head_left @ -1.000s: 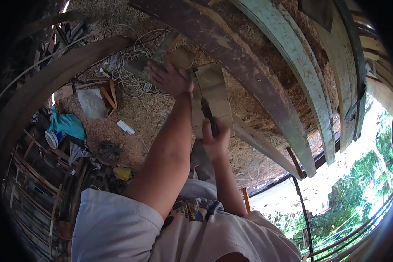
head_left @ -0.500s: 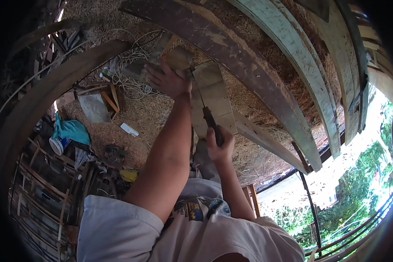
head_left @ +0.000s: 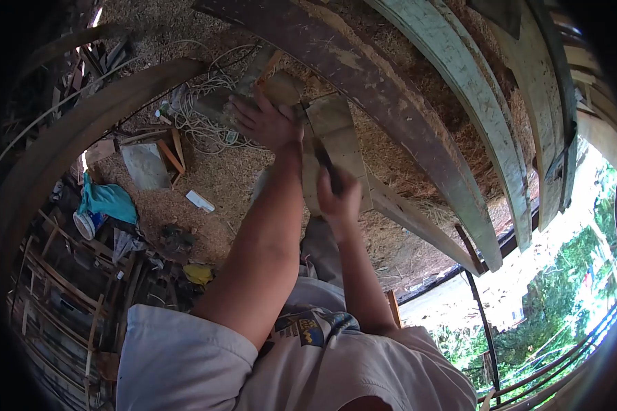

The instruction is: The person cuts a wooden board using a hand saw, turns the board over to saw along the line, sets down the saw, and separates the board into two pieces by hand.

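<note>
My left hand [head_left: 267, 125] lies with its fingers spread on a piece of wood [head_left: 216, 104]. Wrapped round the dark handle of a narrow tool, my right hand [head_left: 339, 195] is just below and right of the left. The tool [head_left: 323, 156] has a thin blade that points up toward the left wrist, along the edge of a pale board [head_left: 338, 137]. Its exact kind is hard to tell, and the blade's far end shows only as a dark spot beside my left wrist.
Large curved timbers [head_left: 391, 103] arch across the right. Coiled rope [head_left: 202, 127] lies on the shavings-covered ground beyond my left hand. A square sheet [head_left: 146, 166], a white object [head_left: 199, 201] and a teal cloth [head_left: 107, 201] are at the left.
Compared with half a second ago, my right hand and the tool have moved up toward my left hand. My left hand stays on the wood.
</note>
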The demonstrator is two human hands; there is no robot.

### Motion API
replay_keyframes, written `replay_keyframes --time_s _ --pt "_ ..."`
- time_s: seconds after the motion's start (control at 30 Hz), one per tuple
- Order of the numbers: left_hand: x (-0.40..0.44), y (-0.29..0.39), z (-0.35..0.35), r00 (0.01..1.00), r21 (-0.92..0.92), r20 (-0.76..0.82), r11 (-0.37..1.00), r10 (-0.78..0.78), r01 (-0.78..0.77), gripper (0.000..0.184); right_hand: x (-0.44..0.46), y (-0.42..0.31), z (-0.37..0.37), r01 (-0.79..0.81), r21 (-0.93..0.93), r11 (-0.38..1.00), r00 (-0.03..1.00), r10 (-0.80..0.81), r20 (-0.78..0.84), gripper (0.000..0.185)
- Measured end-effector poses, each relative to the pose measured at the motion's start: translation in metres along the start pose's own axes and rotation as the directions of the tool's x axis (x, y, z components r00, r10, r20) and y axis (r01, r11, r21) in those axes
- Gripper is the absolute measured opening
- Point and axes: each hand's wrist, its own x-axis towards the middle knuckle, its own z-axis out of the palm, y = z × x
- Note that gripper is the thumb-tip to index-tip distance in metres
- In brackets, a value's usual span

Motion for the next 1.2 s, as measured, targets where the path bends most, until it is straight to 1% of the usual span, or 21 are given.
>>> replay_keyframes --time_s 0.1,0.23,0.3,0.43,0.5,0.53,0.6,0.63,0.7,0.73,0.8,0.83,0.87,0.9,0.93,1.0,1.03,1.07,1.1,1.13,1.2 --pt "0.003 0.0 0.002 1.0 -0.048 0.0 0.999 0.004 -0.004 0.077 0.027 -0.003 0.019 -0.003 0.007 1.0 1.0 0.003 0.0 0.032" --pt "-0.001 -0.002 0.002 0.999 -0.015 0.036 1.0 0.0 0.001 0.075 -0.042 0.003 -0.023 -0.078 -0.018 0.997 0.997 0.078 0.018 0.034" --pt "-0.001 -0.001 0.004 1.0 -0.016 0.025 1.0 -0.011 0.011 0.075 -0.05 -0.005 -0.035 -0.045 0.027 0.999 0.999 0.045 0.008 0.034" --pt "-0.002 -0.004 0.009 1.0 -0.063 -0.01 0.998 0.001 -0.002 0.073 0.01 -0.001 0.006 -0.08 -0.003 0.997 0.996 0.08 0.029 0.033" --pt "0.005 -0.003 0.01 0.999 -0.077 -0.019 0.997 0.026 -0.027 0.073 0.02 0.0 0.017 -0.079 0.086 0.993 0.997 0.077 0.022 0.033" --pt "0.003 -0.002 0.01 1.0 -0.058 -0.01 0.998 0.01 -0.011 0.073 0.006 0.003 0.009 -0.091 0.092 0.992 0.996 0.09 0.016 0.033" --pt "-0.002 -0.002 0.006 1.0 -0.04 0.017 0.999 0.001 0.0 0.073 -0.038 0.006 -0.023 -0.024 -0.093 0.995 1.0 0.025 0.013 0.033" --pt "-0.002 -0.002 0.005 1.0 -0.042 0.023 0.999 -0.003 0.004 0.072 -0.047 0.007 -0.029 -0.035 -0.096 0.995 0.999 0.036 0.005 0.033" --pt "-0.003 0.0 0.003 1.0 -0.047 0.026 0.999 -0.009 0.011 0.072 -0.054 0.01 -0.036 -0.044 0.008 0.999 0.998 0.044 0.043 0.034" --pt "-0.003 0.0 0.003 1.0 -0.035 0.024 0.999 -0.007 0.008 0.07 -0.038 0.007 -0.026 -0.042 0.011 0.999 0.998 0.041 0.039 0.034" --pt "-0.002 -0.004 0.009 1.0 -0.019 0.017 1.0 -0.004 0.004 0.069 0.008 0.002 0.005 -0.142 -0.026 0.99 0.988 0.143 0.062 0.036" --pt "-0.001 -0.009 0.015 1.0 -0.022 -0.009 1.0 0.006 -0.007 0.069 0.015 -0.001 0.009 -0.137 -0.021 0.99 0.988 0.138 0.069 0.036" --pt "0.002 -0.013 0.02 0.999 -0.026 -0.031 0.999 0.029 -0.03 0.068 0.019 -0.005 0.013 -0.099 0.022 0.995 0.995 0.098 0.031 0.035" --pt "0.004 -0.008 0.017 0.999 -0.026 -0.03 0.999 0.041 -0.042 0.068 0.021 -0.008 0.015 -0.061 0.059 0.996 0.998 0.062 -0.014 0.034" --pt "0.002 -0.004 0.011 1.0 -0.017 -0.003 1.0 0.022 -0.022 0.069 0.008 -0.006 0.007 -0.068 0.062 0.996 0.997 0.069 -0.016 0.034" --pt "0.0 -0.002 0.005 1.0 -0.007 0.03 1.0 0.001 -0.001 0.069 -0.033 -0.002 -0.02 -0.123 -0.048 0.991 0.992 0.124 0.027 0.034" --pt "0.0 -0.003 0.006 1.0 -0.008 0.016 1.0 0.008 -0.007 0.068 -0.041 0.002 -0.024 -0.124 -0.051 0.991 0.992 0.126 0.027 0.034" --pt "0.0 -0.003 0.008 1.0 -0.01 0.0 1.0 0.011 -0.011 0.068 -0.046 0.008 -0.027 -0.087 -0.024 0.996 0.996 0.088 0.029 0.034" --pt "-0.001 -0.002 0.008 1.0 -0.012 -0.002 1.0 0.005 -0.005 0.068 -0.047 0.012 -0.029 -0.048 0.004 0.999 0.998 0.048 0.032 0.033" --pt "-0.001 -0.001 0.007 1.0 -0.016 0.0 1.0 0.006 -0.006 0.067 -0.032 0.009 -0.02 -0.044 0.004 0.999 0.998 0.044 0.033 0.033" --pt "-0.002 -0.007 0.01 1.0 -0.014 -0.003 1.0 0.003 -0.003 0.066 0.007 0.007 0.01 -0.081 0.022 0.996 0.996 0.081 0.027 0.033"
